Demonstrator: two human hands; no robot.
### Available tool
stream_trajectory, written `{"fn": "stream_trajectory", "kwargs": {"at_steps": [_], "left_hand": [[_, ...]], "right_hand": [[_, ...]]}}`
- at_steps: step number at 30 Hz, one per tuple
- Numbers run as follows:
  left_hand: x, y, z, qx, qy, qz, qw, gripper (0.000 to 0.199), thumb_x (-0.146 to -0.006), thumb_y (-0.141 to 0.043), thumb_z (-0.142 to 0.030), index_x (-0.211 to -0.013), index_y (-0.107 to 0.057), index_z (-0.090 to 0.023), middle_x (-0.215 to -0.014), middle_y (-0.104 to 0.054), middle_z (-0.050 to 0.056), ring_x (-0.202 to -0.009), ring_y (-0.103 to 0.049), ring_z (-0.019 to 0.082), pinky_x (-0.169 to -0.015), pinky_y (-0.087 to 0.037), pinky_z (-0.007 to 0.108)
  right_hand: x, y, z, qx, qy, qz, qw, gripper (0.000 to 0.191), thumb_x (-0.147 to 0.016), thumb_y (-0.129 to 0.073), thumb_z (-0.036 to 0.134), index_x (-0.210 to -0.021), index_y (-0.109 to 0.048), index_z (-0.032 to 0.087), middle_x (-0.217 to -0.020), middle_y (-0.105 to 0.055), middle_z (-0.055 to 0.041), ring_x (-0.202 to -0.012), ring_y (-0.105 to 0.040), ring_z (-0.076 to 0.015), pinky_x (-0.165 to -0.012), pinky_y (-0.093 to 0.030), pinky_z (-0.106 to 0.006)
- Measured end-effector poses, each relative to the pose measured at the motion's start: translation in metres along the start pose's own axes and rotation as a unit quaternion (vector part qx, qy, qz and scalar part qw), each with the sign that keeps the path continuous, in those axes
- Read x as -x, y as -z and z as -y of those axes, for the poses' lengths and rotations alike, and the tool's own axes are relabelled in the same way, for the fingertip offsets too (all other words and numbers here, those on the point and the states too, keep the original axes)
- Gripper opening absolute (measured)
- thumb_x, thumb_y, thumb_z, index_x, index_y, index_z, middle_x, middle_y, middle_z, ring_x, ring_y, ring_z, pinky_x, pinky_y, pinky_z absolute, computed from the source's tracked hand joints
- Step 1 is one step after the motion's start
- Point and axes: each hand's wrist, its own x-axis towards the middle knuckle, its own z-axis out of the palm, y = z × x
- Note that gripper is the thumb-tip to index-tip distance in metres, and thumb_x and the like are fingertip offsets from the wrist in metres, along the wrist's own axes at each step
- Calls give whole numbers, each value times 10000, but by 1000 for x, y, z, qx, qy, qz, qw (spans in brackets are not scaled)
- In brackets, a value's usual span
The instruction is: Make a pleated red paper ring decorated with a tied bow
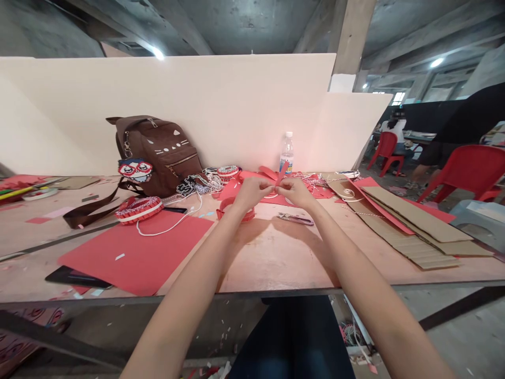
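Left hand (255, 192) and right hand (295, 191) close together just above the wooden tabletop (276, 258), both curled nearly shut, fingertips pinched on a narrow red paper strip (281, 173): flat, matte, slightly bent, its free end tilted up between the hands, its lower part hidden by the fingers. Just below the left hand, a red paper ring (235, 213); just below the right, small metal-handled snips (295, 219), lying closed. Farther left, a large red card sheet (134, 252) with a dark tablet (74, 276) at its edge, then a round red-and-white paper rosette (139, 209) and white cable (169, 223). To the right, long corrugated cardboard strips (410, 226) under loose twine (355, 210). Beyond, a brown cat-faced backpack (158, 155), a clear plastic water bottle (288, 153) and a white partition (197, 105); past its end, red plastic chairs (461, 173) and a seated person (394, 126).
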Motion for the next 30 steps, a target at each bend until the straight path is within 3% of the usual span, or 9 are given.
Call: {"fn": "stream_trajectory", "kwargs": {"at_steps": [7,21,25,30], "left_hand": [[1,-2,4,19,12,1,1000,157,-710,-628,-276,-642,-705,-157,-591,-645,8,-606,-559,150,-553,-375,240],[1,-1,2,140,58,-8,988,110,-655,-686,-233,-585,-669,-150,-562,-625,-4,-607,-571,144,-552,-387,232],[0,-5,3,208,85,-19,974,104,-650,-709,-212,-589,-654,-148,-589,-630,-5,-661,-595,148,-617,-428,234],[-3,-14,4,341,147,-30,928,156,-731,-708,-284,-805,-646,-162,-824,-674,22,-772,-654,153,-761,-500,293]], "right_hand": [[-1,-2,-7,10,36,6,999,258,-739,-538,342,-553,-442,192,-558,-392,33,-565,-350,-112,-538,-234,-263],[-1,2,-6,15,45,7,999,267,-751,-533,312,-540,-422,190,-588,-411,32,-568,-353,-103,-539,-249,-264],[-2,1,-5,5,52,5,999,243,-746,-540,321,-559,-453,191,-591,-439,30,-589,-388,-112,-565,-284,-265],[-3,1,5,-149,-18,-21,988,208,-701,-555,371,-611,-464,206,-617,-497,31,-626,-481,-128,-610,-371,-265]]}}
